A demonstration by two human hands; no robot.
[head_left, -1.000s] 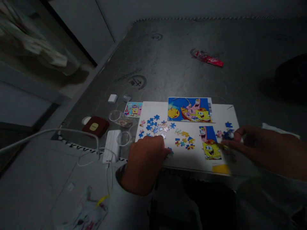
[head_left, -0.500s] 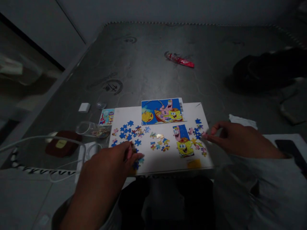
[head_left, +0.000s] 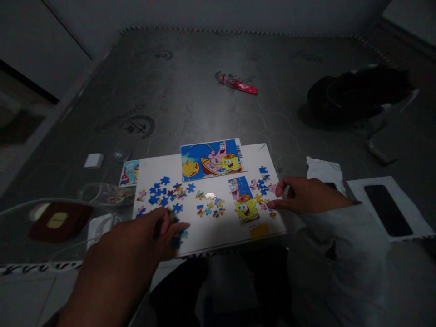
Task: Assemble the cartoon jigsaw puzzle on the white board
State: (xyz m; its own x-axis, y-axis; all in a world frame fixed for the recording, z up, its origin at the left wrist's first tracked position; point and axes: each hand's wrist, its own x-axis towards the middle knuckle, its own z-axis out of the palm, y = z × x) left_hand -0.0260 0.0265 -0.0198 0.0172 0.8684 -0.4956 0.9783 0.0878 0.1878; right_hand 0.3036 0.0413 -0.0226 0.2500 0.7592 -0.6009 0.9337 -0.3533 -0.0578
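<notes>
head view: a person works a cartoon jigsaw on a white board [head_left: 204,231] laid at the near edge of a dark grey mat [head_left: 211,104]. the left hand [head_left: 150,236] rests at the board's near left corner with fingers curled, pinching what looks like a blue puzzle piece [head_left: 176,242], though the dim light makes the grip hard to confirm. the right hand [head_left: 303,195] lies at the board's right edge, fingers drawn in, its fingertips [head_left: 272,204] touching small loose pieces beside the assembled section [head_left: 244,200], which shows a yellow cartoon face under a blue patch. whether the right hand actually holds a piece cannot be told. a scatter of blue loose pieces [head_left: 166,193] sits on the left half of the board, and a smaller mixed cluster [head_left: 209,204] lies near its middle. the reference picture [head_left: 211,159] rests against the board's far edge. a small card [head_left: 129,172] lies just off the board's far left corner, near a clear plastic bag [head_left: 105,193]. a red wrapper [head_left: 236,84] lies well apart toward the mat's far side, a dark bag [head_left: 357,93] toward its right edge, and a black phone [head_left: 386,209] on white paper at the near right.
</notes>
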